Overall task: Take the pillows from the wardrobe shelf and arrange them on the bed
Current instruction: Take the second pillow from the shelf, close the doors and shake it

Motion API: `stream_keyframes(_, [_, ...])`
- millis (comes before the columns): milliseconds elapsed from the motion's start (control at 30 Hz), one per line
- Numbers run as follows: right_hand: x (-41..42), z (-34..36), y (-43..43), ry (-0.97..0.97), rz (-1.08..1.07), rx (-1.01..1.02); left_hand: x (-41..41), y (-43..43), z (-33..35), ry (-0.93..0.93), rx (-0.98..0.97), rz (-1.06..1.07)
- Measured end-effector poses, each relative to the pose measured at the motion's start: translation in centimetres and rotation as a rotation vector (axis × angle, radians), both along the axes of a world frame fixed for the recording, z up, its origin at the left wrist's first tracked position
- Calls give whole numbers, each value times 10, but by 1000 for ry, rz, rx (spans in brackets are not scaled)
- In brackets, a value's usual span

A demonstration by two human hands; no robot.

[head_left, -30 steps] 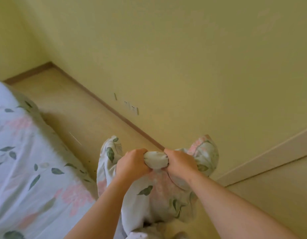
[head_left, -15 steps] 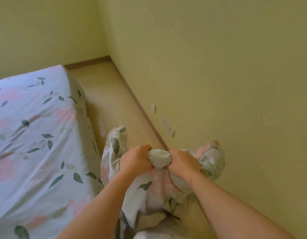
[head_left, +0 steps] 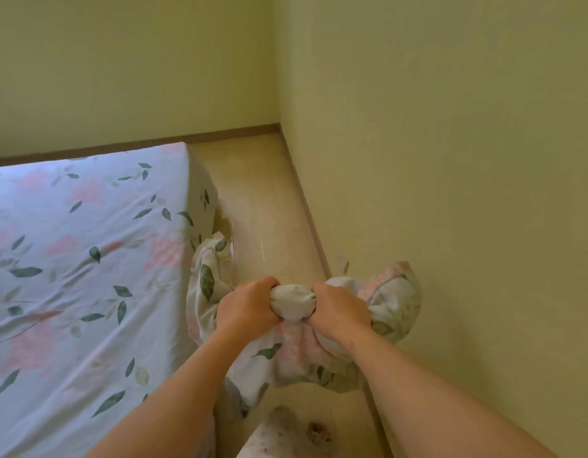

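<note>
A pillow (head_left: 294, 350) in a floral case with green leaves and pink flowers hangs in front of me above the floor, between the bed and the wall. My left hand (head_left: 248, 307) and my right hand (head_left: 340, 312) both grip its bunched top edge, a short roll of fabric showing between the fists. The pillow's corners flare out to either side of my hands. The bed (head_left: 84, 276), covered in a matching floral sheet, lies to the left with nothing on the part I see. The wardrobe is out of view.
A narrow strip of beige floor (head_left: 266, 200) runs between the bed and the yellow wall (head_left: 451, 160) on the right, ending at a room corner. My leg in spotted clothing (head_left: 279, 438) shows at the bottom edge.
The view has swung left, so more of the bed and the room corner show. Both hands keep the same grip on the pillow, now closer to the bed's side.
</note>
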State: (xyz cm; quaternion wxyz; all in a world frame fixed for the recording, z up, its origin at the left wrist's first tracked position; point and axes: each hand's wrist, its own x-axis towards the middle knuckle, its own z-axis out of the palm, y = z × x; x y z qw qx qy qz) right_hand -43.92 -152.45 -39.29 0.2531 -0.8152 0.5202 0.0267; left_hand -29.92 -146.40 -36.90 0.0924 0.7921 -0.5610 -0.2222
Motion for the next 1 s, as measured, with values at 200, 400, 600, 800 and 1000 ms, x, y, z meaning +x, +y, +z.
stream_keyframes(200, [75,2,-73,-3,97,-83,64,-59,-1,-55,-59,147])
stream_keyframes(400, [158,-2,-143,-5,104,-68,148,-130,-4,-70,-43,135])
stream_keyframes(600, [258,8,-213,32,126,-52,251,-197,-1,-14,-29,130])
stream_keyframes(800, [329,16,-281,51,122,-88,325,-268,6,38,-54,113])
stream_keyframes(1000, [377,12,-359,67,150,-120,372,-342,-1,47,-77,129])
